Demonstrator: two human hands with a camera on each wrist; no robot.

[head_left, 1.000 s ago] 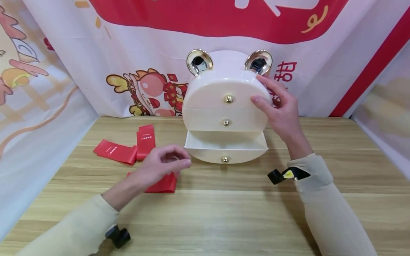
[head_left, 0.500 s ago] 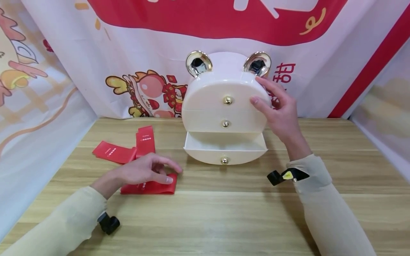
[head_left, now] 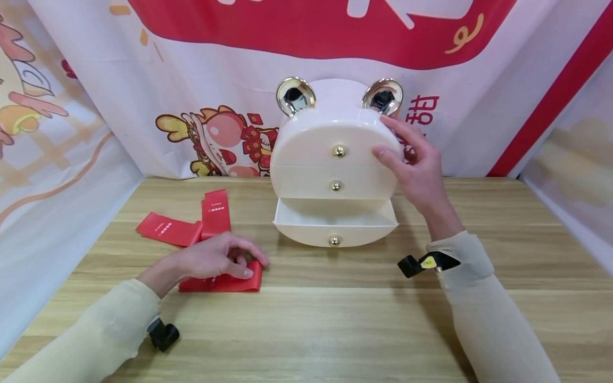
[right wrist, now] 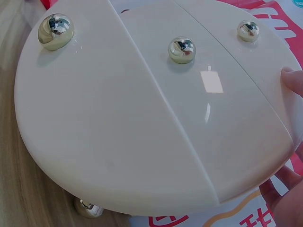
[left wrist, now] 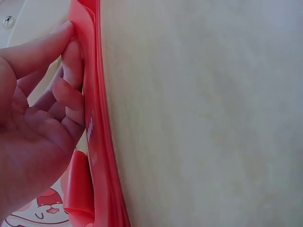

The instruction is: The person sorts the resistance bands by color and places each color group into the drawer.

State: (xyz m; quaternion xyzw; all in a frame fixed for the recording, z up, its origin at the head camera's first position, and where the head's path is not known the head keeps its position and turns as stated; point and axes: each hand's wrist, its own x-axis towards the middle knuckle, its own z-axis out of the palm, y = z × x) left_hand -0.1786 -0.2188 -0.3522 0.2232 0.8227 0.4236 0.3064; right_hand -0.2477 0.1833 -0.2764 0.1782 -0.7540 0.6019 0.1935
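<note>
A white rounded drawer box (head_left: 306, 146) stands at the back, with two gold-rimmed cups on top. Its bottom drawer (head_left: 306, 235) is pulled out; the two upper ones are closed. My right hand (head_left: 421, 173) holds the box's upper right edge, thumb on the front face and forefinger on top. At the table's left lie red resistance bands. My left hand (head_left: 210, 258) is over the nearest resistance band (head_left: 225, 286), its bent fingers and thumb at the band's right end. In the left wrist view, the curled fingers touch the layered band (left wrist: 102, 156), which still lies on the table.
Two more red bands, one pointing left (head_left: 165, 227) and one pointing back (head_left: 215, 213), lie behind my left hand. The wooden table (head_left: 335, 330) meets a printed cloth backdrop (head_left: 230, 80) just behind the box. Cloth walls flank both sides.
My left hand has moved left and down from beside the open drawer onto the nearest red band, and its fingers have drawn in on it. My right hand has stayed on the box.
</note>
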